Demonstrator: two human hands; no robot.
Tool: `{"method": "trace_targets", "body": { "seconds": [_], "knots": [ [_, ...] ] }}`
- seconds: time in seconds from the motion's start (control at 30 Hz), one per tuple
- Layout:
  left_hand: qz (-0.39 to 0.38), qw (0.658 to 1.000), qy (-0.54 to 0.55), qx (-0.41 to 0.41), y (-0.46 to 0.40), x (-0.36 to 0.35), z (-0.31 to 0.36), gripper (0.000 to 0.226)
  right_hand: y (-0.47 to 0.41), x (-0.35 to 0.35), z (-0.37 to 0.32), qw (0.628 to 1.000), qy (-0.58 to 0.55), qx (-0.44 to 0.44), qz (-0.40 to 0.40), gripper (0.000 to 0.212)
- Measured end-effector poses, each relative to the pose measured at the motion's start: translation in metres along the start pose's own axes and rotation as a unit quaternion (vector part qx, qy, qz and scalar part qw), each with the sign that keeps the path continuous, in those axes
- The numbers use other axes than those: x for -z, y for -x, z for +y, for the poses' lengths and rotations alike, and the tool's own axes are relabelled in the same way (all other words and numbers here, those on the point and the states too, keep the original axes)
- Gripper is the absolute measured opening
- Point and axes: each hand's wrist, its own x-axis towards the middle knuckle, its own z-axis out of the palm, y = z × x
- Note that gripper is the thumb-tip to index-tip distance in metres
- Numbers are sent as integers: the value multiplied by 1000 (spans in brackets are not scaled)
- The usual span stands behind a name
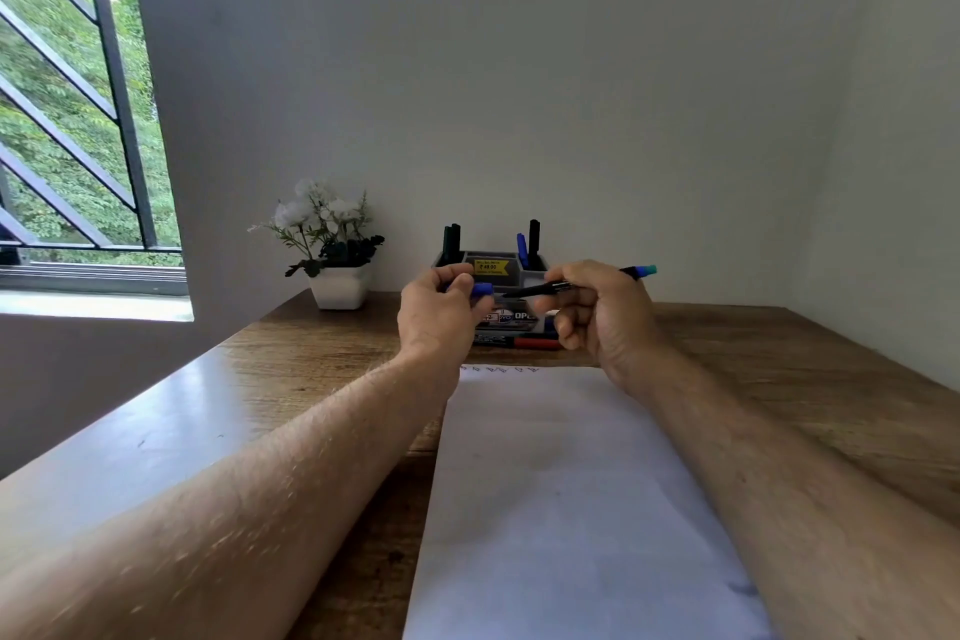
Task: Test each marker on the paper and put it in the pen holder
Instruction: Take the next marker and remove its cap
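My right hand (597,312) grips an uncapped black marker (587,282) with a teal rear end, its tip pointing left. A blue cap (481,289) is pinched in my left hand (441,312), a short gap from that tip. Both hands hover above the far end of a white paper (571,509), which carries small scribbles along its top edge. Behind the hands stands a grey pen holder (493,270) with dark and blue markers upright in its side slots. A marker pack (511,320) and loose markers, one red (535,343), lie between holder and paper, partly hidden.
A white pot of white flowers (337,270) stands at the table's back left. The wooden table (805,379) runs to a plain wall behind. A barred window (78,120) is on the left.
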Motion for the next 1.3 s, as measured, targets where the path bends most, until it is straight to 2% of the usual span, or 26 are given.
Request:
{"method": "trace_targets", "body": {
  "seconds": [0.13, 0.5, 0.8, 1.17, 1.3],
  "knots": [
    [1, 1000, 21, 14, -1, 0, 0, 18, -1, 0, 0, 1000, -26, -2, 2, 20],
    [-53, 997, 54, 26, 3, -4, 1, 19, 1, -5, -1, 1000, 0, 0, -17, 18],
    [-41, 991, 119, 43, -2, 0, 4, 24, 0, -3, -3, 1000, -26, 12, 4, 19],
    [-59, 989, 129, 45, 0, 0, 5, 18, 0, -4, -2, 1000, 3, 11, 4, 19],
    [-76, 989, 124, 36, 1, -1, 4, 21, 1, -5, -2, 1000, 9, 16, -12, 12]
  ]
}}
